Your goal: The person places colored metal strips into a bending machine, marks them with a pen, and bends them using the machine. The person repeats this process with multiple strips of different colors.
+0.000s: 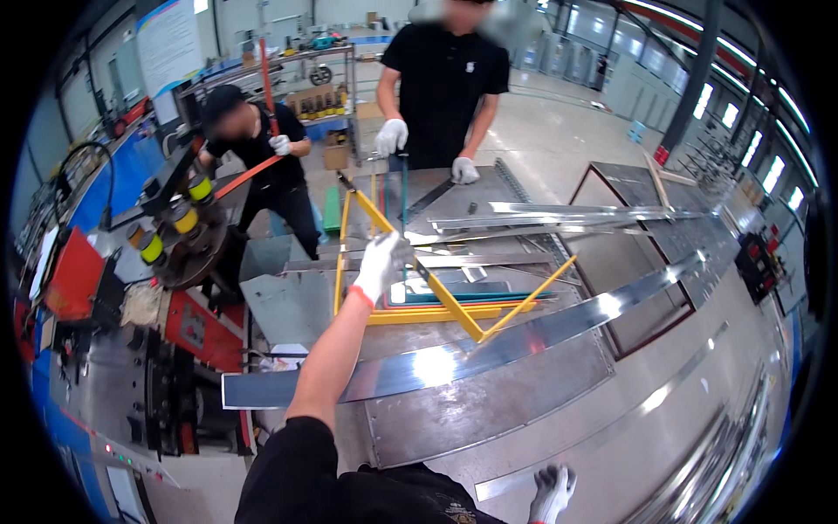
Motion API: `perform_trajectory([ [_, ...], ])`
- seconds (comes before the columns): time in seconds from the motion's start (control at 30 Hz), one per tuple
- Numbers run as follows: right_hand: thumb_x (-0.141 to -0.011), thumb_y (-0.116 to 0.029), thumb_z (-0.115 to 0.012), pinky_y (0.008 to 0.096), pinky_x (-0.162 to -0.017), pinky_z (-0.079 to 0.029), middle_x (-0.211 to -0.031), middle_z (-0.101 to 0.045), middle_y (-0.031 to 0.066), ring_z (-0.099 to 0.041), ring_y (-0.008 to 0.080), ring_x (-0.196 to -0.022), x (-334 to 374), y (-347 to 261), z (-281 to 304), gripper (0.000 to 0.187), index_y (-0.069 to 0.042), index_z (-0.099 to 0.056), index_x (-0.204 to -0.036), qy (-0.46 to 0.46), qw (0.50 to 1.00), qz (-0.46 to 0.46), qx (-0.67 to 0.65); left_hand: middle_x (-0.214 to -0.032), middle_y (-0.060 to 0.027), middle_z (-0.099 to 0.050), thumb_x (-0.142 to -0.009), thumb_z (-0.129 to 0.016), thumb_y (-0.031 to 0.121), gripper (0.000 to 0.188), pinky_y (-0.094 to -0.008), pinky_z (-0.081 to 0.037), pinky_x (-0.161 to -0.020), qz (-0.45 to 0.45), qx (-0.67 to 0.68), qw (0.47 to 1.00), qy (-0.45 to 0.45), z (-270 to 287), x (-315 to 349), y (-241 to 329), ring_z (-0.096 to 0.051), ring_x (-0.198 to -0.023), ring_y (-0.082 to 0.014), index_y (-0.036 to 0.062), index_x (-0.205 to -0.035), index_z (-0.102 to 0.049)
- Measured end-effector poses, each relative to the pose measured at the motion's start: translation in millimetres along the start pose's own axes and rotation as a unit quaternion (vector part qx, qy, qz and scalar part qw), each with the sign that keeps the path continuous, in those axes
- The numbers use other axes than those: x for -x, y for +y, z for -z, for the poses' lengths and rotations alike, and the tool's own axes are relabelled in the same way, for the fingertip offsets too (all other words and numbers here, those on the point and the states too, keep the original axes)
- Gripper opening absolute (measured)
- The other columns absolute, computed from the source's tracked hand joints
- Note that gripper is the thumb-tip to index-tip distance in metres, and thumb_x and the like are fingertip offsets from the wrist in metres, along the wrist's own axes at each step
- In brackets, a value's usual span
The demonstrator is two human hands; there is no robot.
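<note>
My left hand (pixel 379 265), in a white glove with a red cuff, reaches over the metal worktable with its fingers closed around a yellow bent bar (pixel 454 307). The bar slants down to the right past the hand, then turns sharply up at its corner. Low in the view, my right hand (pixel 552 494), gloved too, hangs with fingers apart and nothing visible in it. Below my left arm lies a long shiny metal strip (pixel 489 348). Beyond my left hand are stacked yellow, red and green bent bars (pixel 436 307).
Across the table a co-worker's gloved hand (pixel 465 170) touches a dark flat bar (pixel 428 201). To the left, another person holds an orange bar (pixel 247 176) beside a machine with yellow-banded cylinders (pixel 184 218). Long metal strips (pixel 559 216) jut rightward; more lengths (pixel 716 463) lie lower right.
</note>
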State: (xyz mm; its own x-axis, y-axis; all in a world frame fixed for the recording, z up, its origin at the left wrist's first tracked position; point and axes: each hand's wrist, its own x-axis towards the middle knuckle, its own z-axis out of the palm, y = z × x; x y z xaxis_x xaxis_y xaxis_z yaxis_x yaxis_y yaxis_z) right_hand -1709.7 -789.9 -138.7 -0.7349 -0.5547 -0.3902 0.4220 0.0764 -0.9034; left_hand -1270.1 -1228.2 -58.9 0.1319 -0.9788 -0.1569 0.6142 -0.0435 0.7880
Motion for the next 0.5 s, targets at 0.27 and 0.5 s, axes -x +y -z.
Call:
perform_trajectory([
  [0.27,-0.095,-0.013,-0.058,0.0455,-0.073,-0.060,-0.093,-0.065,0.0190,-0.068,0.0296,-0.080,107.9,3.6,-183.4,0.021,-0.004,-0.052,-0.113,-0.593,0.800,-0.084,0.038,-0.101,-0.0112,-0.071,-0.100,-0.060,0.027,0.031,-0.0342,-0.057,-0.079,0.027,-0.162,0.984,0.076,151.8,366.6,-1.3,-0.069,-0.089,-0.0203,0.0001,-0.117,-0.062],
  [0.5,-0.094,-0.007,-0.056,0.0424,-0.074,-0.060,-0.094,-0.067,0.0178,-0.069,0.0273,-0.080,291.6,87.6,-185.6,0.016,-0.002,-0.054,-0.109,-0.812,0.508,-0.176,0.228,-0.116,-0.0187,-0.070,-0.090,-0.054,0.035,0.042,-0.0428,-0.051,-0.094,0.273,-0.356,0.686,0.573,351.3,765.4,-189.2,-0.066,-0.109,-0.0370,0.0037,-0.114,-0.070],
])
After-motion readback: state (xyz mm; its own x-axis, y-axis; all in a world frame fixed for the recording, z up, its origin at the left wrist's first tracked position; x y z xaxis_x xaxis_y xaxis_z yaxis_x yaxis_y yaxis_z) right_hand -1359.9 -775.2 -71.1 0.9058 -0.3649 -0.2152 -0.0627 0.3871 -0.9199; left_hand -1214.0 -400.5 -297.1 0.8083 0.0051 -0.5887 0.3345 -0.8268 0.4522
